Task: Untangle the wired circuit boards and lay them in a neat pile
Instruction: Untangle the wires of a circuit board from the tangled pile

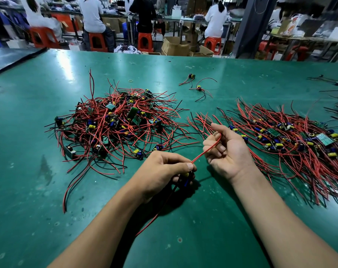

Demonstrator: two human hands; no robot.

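- Grip: left hand (164, 169) clamps one circuit board (187, 177) over the surface (193, 238); right hand (229, 149) pinches its red wire (204, 150) taut.
- Advice: straighten the wire, then lay it aligned on the neat pile (289, 142), right, away from the tangled heap (114, 124).

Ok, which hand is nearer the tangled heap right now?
Left. The left hand is just off the near right edge of the tangled heap, gripping a small board; the right hand is farther right, over wire ends of the neat pile, holding the red wire.
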